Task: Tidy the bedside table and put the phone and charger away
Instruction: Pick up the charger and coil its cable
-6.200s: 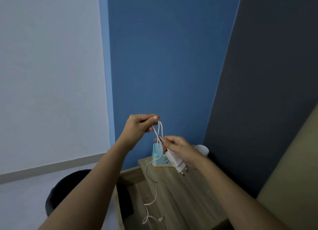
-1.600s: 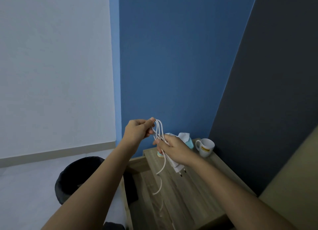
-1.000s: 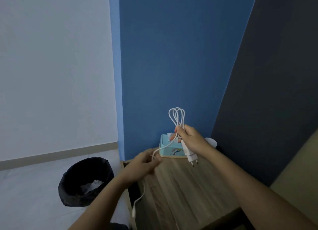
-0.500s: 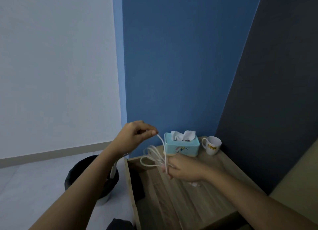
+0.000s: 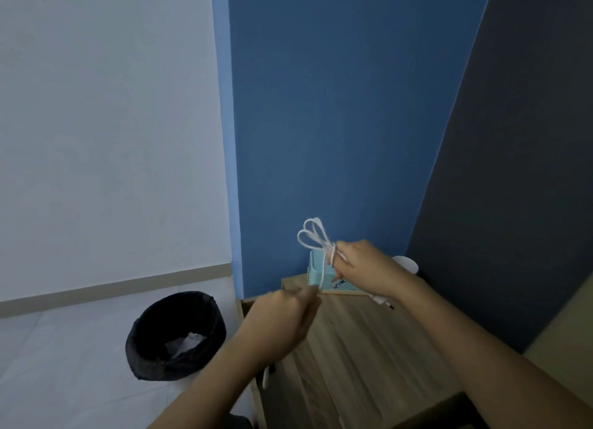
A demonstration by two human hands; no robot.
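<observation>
charger cable: white, gathered into several loops that stand up out of the right fist, held in the air over the far end of the worktop, in front of the tissue box.
loose strand: one length drops from the bundle down to the left fingertips; a short white end hangs below the left wrist, by the worktop's left edge.
charger plug: a white corner and a dark pin show under the right palm; the rest is hidden.
right grip: closed in a fist round the neck of the loops, with a turn of cable wound across them there.
left grip: lower and nearer, blurred; fingers curled, pinching the loose strand at their tips.
worktop: wood-grain bedside top, set in the corner against the blue wall.
tissue box: light blue, at the back of the worktop, partly behind the right grip.
mug: white, at the back right, mostly hidden by the right wrist.
bin: black, on the pale floor left of the worktop, with crumpled paper inside.
</observation>
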